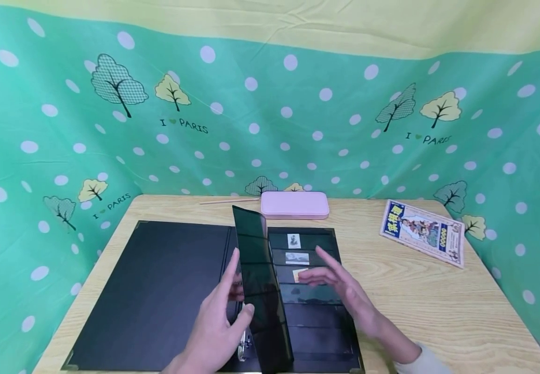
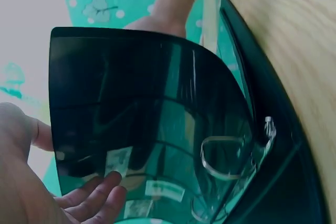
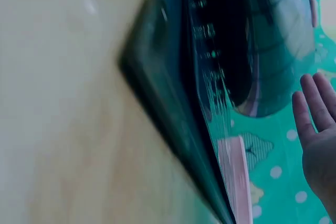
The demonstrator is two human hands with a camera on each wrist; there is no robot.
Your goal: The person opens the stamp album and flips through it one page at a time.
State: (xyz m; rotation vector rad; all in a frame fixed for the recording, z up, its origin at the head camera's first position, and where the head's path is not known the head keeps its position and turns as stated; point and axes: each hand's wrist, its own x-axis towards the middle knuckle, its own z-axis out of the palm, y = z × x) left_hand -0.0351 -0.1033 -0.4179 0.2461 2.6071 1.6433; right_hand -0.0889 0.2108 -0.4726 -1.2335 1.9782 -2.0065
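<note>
A black ring-bound stamp album (image 1: 176, 280) lies spread on the table. One dark pocket page (image 1: 258, 270) stands raised and bowed over the rings. My left hand (image 1: 218, 317) holds this page near its free edge, with thumb and fingers on opposite sides in the left wrist view. My right hand (image 1: 344, 291) hovers over the right-hand page (image 1: 316, 327), fingers extended and holding nothing. That page carries small stamps in its upper strips: a portrait stamp (image 1: 294, 240), a grey landscape stamp (image 1: 297, 258) and an orange-toned stamp (image 1: 298, 275) partly behind my right fingers.
A pink case (image 1: 294, 204) sits behind the album, with a thin stick (image 1: 229, 201) to its left. A printed booklet (image 1: 423, 232) lies at the right of the wooden table (image 1: 438, 306). Green dotted cloth (image 1: 270, 119) hangs around the table's back and sides.
</note>
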